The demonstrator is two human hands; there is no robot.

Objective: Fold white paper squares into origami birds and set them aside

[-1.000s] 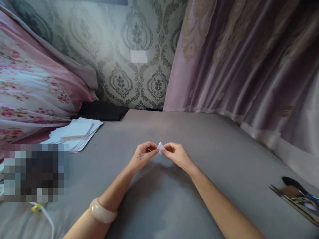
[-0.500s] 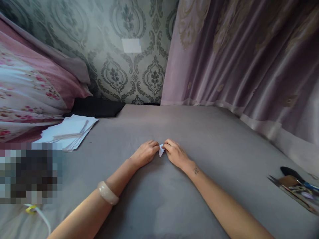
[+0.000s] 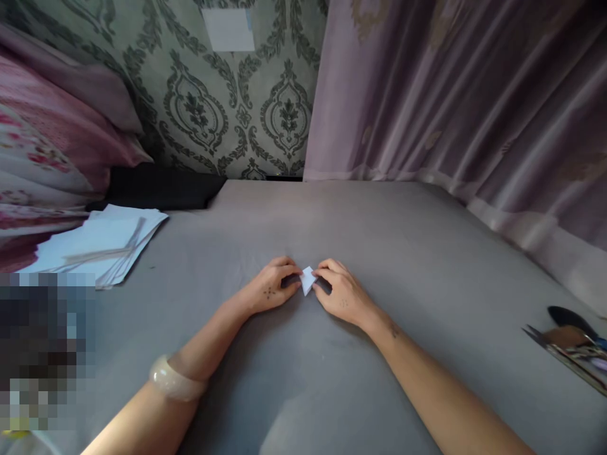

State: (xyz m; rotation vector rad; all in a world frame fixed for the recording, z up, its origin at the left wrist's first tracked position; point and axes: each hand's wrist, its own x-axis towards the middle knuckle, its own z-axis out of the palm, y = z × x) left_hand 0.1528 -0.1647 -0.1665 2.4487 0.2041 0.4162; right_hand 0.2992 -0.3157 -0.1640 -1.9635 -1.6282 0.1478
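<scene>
A small piece of folded white paper (image 3: 308, 279), with a pointed lower end, is held between my two hands over the grey surface. My left hand (image 3: 275, 284) pinches its left edge between thumb and fingers. On the opposite side my right hand (image 3: 340, 289) grips the right edge the same way. Both thumbs lie nearer to me than the fingertips. The finer folds of the paper are too small to make out.
White paper sheets (image 3: 104, 237) lie stacked at the left, before a black flat item (image 3: 164, 187). Scissors and small tools (image 3: 569, 344) sit at the right edge. A pink curtain (image 3: 379, 95) hangs behind the grey cloth surface (image 3: 360, 221). A pixelated patch covers the lower left.
The view has shifted a little. My fingers have spread from a tight bunch into pinches at the paper's sides, so more of the folded paper shows.
</scene>
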